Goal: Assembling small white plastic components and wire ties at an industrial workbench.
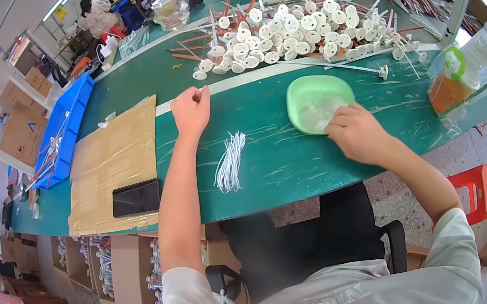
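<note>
Over on the left sat a blue bin (pixel 61 135), then a cardboard sheet (pixel 109 166) with a black phone (pixel 136 198) on it. The left hand (pixel 191 109) was closed, pinching something thin and white, couldn't tell what. A bundle of white ties (pixel 231 162) lay on the green table (pixel 285 164) nearby. The right hand (pixel 355 132) dipped curled fingers into the green bowl (pixel 318 102). I'd say grab one small piece at a time there, not a clump.

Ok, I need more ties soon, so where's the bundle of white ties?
In the head view the bundle of white ties lies on the green table, between the left hand and the right hand, left of the green bowl.
</note>
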Action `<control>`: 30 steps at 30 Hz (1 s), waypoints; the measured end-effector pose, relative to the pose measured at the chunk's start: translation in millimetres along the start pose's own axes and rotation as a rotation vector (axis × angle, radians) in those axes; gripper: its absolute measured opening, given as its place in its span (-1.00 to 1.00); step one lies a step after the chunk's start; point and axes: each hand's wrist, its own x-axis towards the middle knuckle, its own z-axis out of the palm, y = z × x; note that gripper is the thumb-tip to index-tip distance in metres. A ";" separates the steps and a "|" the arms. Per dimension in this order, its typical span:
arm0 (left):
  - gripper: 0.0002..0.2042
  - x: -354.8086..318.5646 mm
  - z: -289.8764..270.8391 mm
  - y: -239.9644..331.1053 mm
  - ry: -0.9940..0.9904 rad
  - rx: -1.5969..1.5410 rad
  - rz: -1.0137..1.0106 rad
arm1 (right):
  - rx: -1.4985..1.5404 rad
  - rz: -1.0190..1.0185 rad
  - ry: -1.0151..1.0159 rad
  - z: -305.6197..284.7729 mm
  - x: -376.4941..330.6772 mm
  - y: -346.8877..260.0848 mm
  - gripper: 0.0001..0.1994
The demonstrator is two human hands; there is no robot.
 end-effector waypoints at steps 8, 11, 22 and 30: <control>-0.66 -15.1 47.2 37.1 -0.038 -0.465 -0.233 | 0.099 -0.203 -0.108 -26.6 1.0 -38.5 -0.84; -0.65 -11.8 48.7 24.2 -0.120 -0.430 -0.145 | 0.069 -0.259 -0.216 -22.4 14.7 -35.6 -0.81; -0.69 -3.0 44.1 18.6 -0.095 -0.404 -0.130 | -0.122 0.083 0.088 10.3 264.1 110.0 -0.79; -0.69 -0.9 39.7 23.3 -0.087 -0.390 -0.111 | -0.252 0.539 -0.224 49.0 352.1 185.4 -0.66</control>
